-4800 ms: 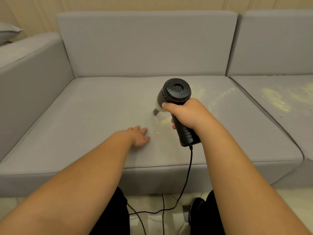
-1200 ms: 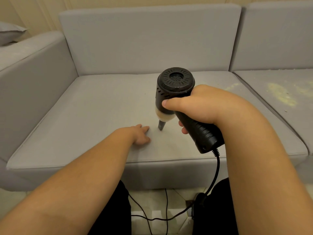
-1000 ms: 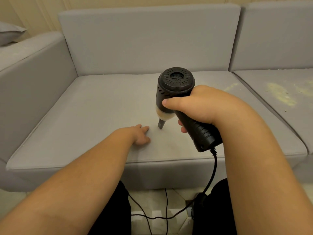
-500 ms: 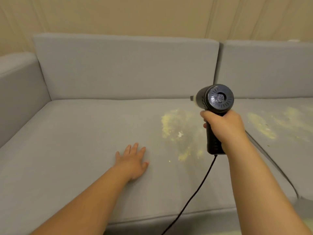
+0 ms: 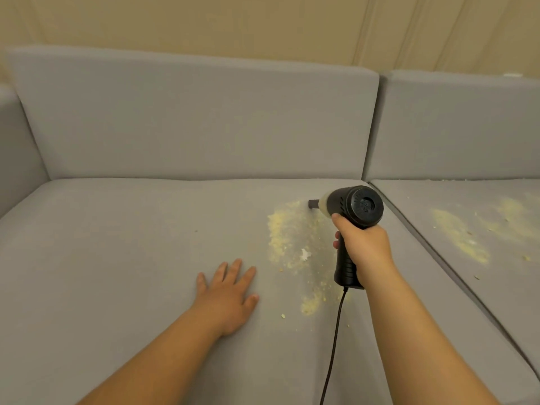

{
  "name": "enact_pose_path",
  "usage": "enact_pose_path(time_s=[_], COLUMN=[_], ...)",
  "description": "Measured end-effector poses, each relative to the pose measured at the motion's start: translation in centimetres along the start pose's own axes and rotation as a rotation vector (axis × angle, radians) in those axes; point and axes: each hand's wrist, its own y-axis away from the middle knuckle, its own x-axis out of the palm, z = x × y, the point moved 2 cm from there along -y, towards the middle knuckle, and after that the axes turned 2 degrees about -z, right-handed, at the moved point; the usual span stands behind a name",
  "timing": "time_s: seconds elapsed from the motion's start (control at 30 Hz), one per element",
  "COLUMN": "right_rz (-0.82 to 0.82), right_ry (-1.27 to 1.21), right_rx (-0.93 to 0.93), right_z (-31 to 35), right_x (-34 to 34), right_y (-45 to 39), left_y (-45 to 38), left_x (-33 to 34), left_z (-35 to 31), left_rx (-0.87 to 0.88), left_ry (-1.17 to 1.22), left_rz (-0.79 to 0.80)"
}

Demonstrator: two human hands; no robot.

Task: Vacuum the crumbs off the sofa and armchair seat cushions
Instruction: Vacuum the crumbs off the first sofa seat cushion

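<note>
The grey sofa (image 5: 187,135) fills almost the whole view, with two seat cushions side by side. The left seat cushion (image 5: 117,258) carries a long yellow patch of crumbs (image 5: 287,238) on its right part, running from near the backrest toward the front edge. The right seat cushion (image 5: 473,258) has its own crumb patches (image 5: 461,238), not yet touched. No armchair is visible here.

The possible troubles come mostly from the tool. The handheld vacuum (image 5: 355,211) is held over the far end of the patch, with its short nozzle (image 5: 313,204) pointing left, just above or on the fabric; which one cannot be told. If the nozzle passes too high or too quickly, the fine crumbs will probably stay in the weave. A rough sweep could also push loose crumbs into the gap (image 5: 438,264) between the two cushions, where they are harder to reach. The black cord (image 5: 334,331) hangs from the handle down across the front of the cushion, and it may drag through the lower crumbs and scatter them.

The right hand (image 5: 363,249) is closed firmly around the vacuum's handle, all fingers wrapped. The left hand (image 5: 228,290) lies flat on the left cushion, fingers straight and slightly spread, holding nothing, just beside the patch.
</note>
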Motion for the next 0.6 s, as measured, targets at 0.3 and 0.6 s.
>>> enact_pose_path(time_s=[0.3,0.6], right_rz=[0.099,0.130], right_ry=[0.039,0.065], right_rx=[-0.026,-0.087], right_z=[0.3,0.1], right_x=[2.6,2.6], right_y=[-1.0,0.1], left_y=[-1.0,-0.6], left_x=[-1.1,-0.7], left_z=[1.9,2.4], left_rx=[-0.040,-0.035], left_ry=[0.022,0.023], left_rz=[0.020,0.039])
